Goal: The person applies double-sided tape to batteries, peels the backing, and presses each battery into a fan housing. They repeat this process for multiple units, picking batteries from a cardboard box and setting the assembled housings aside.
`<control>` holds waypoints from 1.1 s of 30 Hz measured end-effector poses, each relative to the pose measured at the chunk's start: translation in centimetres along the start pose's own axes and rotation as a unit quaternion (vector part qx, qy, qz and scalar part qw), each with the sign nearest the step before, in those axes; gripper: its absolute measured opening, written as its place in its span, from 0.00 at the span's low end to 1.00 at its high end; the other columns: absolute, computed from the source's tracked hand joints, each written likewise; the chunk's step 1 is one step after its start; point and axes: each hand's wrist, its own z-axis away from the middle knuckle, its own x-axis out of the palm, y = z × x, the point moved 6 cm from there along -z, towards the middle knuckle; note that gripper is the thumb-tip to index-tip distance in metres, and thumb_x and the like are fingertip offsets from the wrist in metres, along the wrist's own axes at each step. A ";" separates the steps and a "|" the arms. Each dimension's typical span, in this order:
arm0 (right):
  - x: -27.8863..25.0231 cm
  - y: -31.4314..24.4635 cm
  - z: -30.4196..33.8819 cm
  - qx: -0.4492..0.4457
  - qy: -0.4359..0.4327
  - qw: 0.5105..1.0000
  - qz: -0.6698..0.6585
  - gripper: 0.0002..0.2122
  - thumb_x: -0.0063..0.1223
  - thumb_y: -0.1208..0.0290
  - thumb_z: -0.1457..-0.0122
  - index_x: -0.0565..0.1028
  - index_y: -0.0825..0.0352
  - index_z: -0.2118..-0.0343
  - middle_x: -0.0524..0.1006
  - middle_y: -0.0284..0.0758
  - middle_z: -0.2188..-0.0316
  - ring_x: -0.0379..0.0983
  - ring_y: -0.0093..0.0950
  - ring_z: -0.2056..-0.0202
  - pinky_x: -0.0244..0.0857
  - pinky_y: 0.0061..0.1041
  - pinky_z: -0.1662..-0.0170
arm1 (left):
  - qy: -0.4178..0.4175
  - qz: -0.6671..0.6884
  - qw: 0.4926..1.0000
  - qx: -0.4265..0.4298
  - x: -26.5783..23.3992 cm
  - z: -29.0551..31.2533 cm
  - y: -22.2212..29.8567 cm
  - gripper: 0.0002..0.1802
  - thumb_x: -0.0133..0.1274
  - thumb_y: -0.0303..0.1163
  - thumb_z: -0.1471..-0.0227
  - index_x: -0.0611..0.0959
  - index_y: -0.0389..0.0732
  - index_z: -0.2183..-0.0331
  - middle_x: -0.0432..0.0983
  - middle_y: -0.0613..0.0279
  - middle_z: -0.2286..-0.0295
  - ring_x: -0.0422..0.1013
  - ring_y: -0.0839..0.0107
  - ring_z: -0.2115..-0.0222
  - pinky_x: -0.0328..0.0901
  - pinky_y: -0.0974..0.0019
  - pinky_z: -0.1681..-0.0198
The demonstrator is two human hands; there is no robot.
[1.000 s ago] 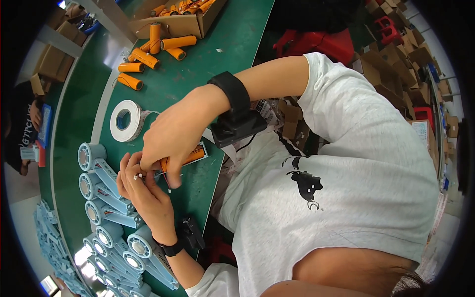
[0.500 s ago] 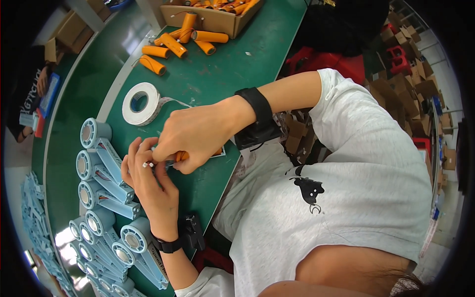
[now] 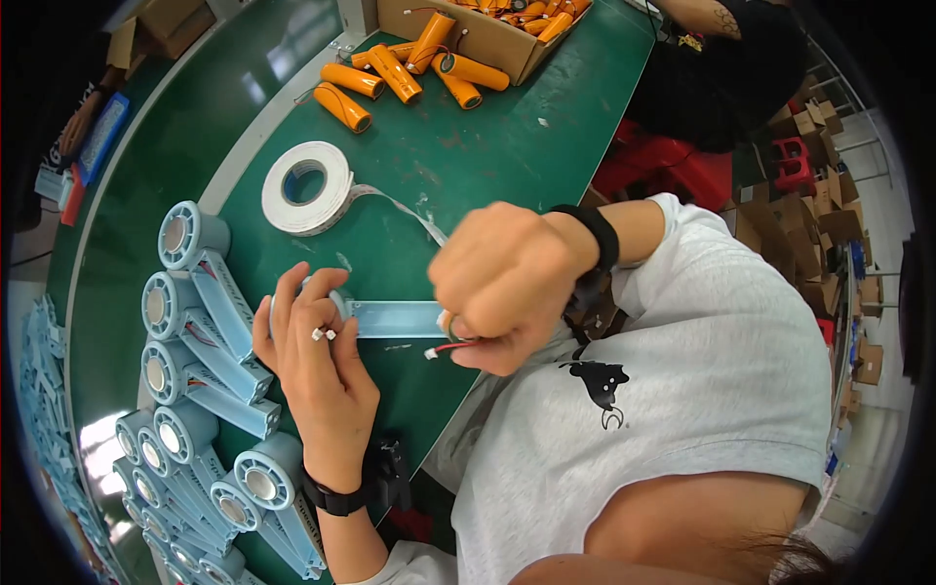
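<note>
My left hand [image 3: 327, 375] is closed around the round head of a light blue handheld fan housing [image 3: 395, 319], whose hollow handle points right. Two small white plugs [image 3: 323, 334] show against its fingers. At the handle's far end, my right hand [image 3: 507, 288] is curled into a fist over a battery, mostly hidden by the fingers. From below that fist comes a red and dark lead with a white plug [image 3: 432, 353]. A strip of white tape runs from a roll [image 3: 308, 189] toward my right hand.
Several orange batteries [image 3: 395, 75] lie on the green table [image 3: 507, 146] before a cardboard box [image 3: 468, 34] of more. Many blue fan housings [image 3: 185, 336] line the left side. A co-worker's arm [image 3: 697, 15] shows at upper right, another person's hand [image 3: 78, 127] at far left.
My right hand has moved right, away from my left hand, baring the blue handle between them. The red lead and its plug now show below the right fist.
</note>
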 end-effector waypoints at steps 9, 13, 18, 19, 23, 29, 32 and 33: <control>-0.7 -2.0 2.5 -0.011 0.083 0.982 0.169 0.15 0.61 0.74 0.57 0.66 0.69 0.70 0.70 0.38 0.75 0.66 0.29 0.82 0.58 0.21 0.84 | -0.003 -0.030 0.999 0.019 0.5 -0.1 0.2 0.06 0.44 0.18 0.56 0.65 0.38 0.73 0.71 0.60 0.64 0.63 0.58 0.54 0.45 0.56 0.47; -5.2 -4.9 2.4 -0.045 0.312 0.948 0.050 0.15 0.61 0.76 0.57 0.67 0.71 0.68 0.70 0.40 0.75 0.68 0.29 0.80 0.62 0.21 0.81 | -0.006 -0.029 1.000 -0.001 0.5 -0.1 0.5 0.06 0.43 0.18 0.56 0.65 0.38 0.73 0.71 0.60 0.64 0.62 0.58 0.54 0.44 0.57 0.47; -1.4 -3.7 1.5 0.021 0.070 0.981 0.181 0.14 0.59 0.80 0.58 0.67 0.72 0.68 0.70 0.40 0.74 0.68 0.28 0.80 0.63 0.21 0.81 | -0.011 -0.036 0.999 0.004 0.1 0.3 0.6 0.06 0.43 0.17 0.56 0.66 0.36 0.72 0.71 0.59 0.63 0.60 0.60 0.53 0.48 0.64 0.50; -0.9 -3.5 1.5 0.029 0.050 0.981 0.183 0.13 0.58 0.80 0.58 0.67 0.72 0.69 0.69 0.39 0.75 0.68 0.28 0.80 0.63 0.21 0.81 | -0.011 -0.035 0.999 0.004 0.1 0.3 0.6 0.06 0.43 0.17 0.56 0.66 0.36 0.72 0.71 0.59 0.63 0.60 0.60 0.53 0.48 0.64 0.50; 0.0 -3.2 1.3 0.077 -0.029 0.978 0.189 0.11 0.55 0.80 0.58 0.65 0.71 0.72 0.65 0.36 0.79 0.67 0.27 0.81 0.63 0.22 0.82 | -0.006 -0.026 1.000 0.001 0.3 0.3 0.6 0.06 0.43 0.17 0.55 0.65 0.38 0.73 0.71 0.60 0.64 0.62 0.58 0.53 0.45 0.57 0.47; 1.3 -2.9 -0.2 0.197 -0.195 0.905 0.323 0.08 0.50 0.78 0.56 0.63 0.70 0.76 0.61 0.34 0.83 0.66 0.29 0.81 0.61 0.23 0.83 | 0.007 -0.041 0.999 0.012 0.4 0.3 0.4 0.06 0.42 0.17 0.55 0.66 0.37 0.73 0.71 0.59 0.64 0.62 0.58 0.53 0.45 0.57 0.47; 1.4 -2.4 -1.0 0.196 -0.218 0.920 0.262 0.07 0.49 0.79 0.55 0.63 0.71 0.76 0.63 0.35 0.82 0.67 0.31 0.81 0.62 0.25 0.81 | 0.017 -0.043 0.999 0.016 0.3 0.4 0.6 0.05 0.42 0.17 0.55 0.66 0.36 0.73 0.71 0.58 0.63 0.62 0.58 0.53 0.45 0.56 0.47; 1.6 -2.1 -1.2 0.194 -0.229 0.926 0.230 0.06 0.48 0.79 0.54 0.63 0.72 0.76 0.64 0.36 0.81 0.68 0.32 0.80 0.63 0.26 0.79 | 0.022 -0.042 0.999 0.017 0.2 0.4 0.6 0.05 0.42 0.17 0.55 0.66 0.36 0.72 0.71 0.58 0.63 0.62 0.58 0.53 0.45 0.56 0.47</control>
